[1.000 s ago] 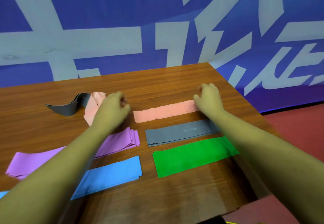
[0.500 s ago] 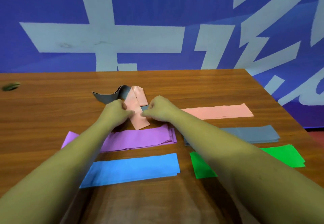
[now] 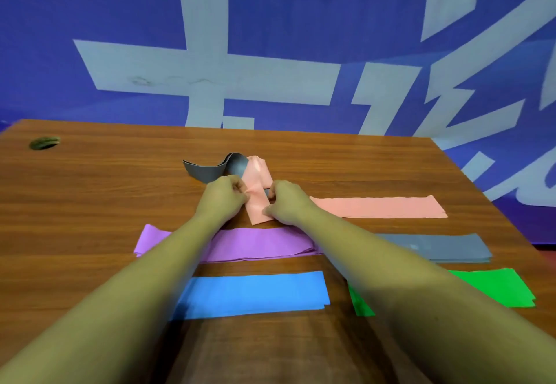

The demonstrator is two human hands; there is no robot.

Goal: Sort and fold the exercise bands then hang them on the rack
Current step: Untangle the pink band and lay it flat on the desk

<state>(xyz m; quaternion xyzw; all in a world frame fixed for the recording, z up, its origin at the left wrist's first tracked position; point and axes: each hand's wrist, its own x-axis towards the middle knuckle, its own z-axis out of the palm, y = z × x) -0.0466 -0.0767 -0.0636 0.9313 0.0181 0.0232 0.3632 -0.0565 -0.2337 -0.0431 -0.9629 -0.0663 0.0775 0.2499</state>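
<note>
A loose pink band (image 3: 257, 194) lies crumpled at the table's middle, over a curled grey band (image 3: 210, 170). My left hand (image 3: 222, 198) pinches its left edge and my right hand (image 3: 284, 203) pinches its right edge. Folded flat bands lie around: a pink one (image 3: 379, 206) to the right, a grey one (image 3: 442, 246) below it, a green one (image 3: 496, 289) at the near right, a purple one (image 3: 255, 243) under my forearms, and a blue one (image 3: 255, 293) nearest me. No rack is in view.
The bands lie on a brown wooden table (image 3: 90, 203) with a cable hole (image 3: 44, 143) at its far left. A blue banner with white shapes (image 3: 270, 52) rises right behind the table. The table's right edge runs diagonally past the folded bands.
My right hand left the folded pink band on the right and came over to the loose pink band. Both hands now pinch it. The view swung left.
</note>
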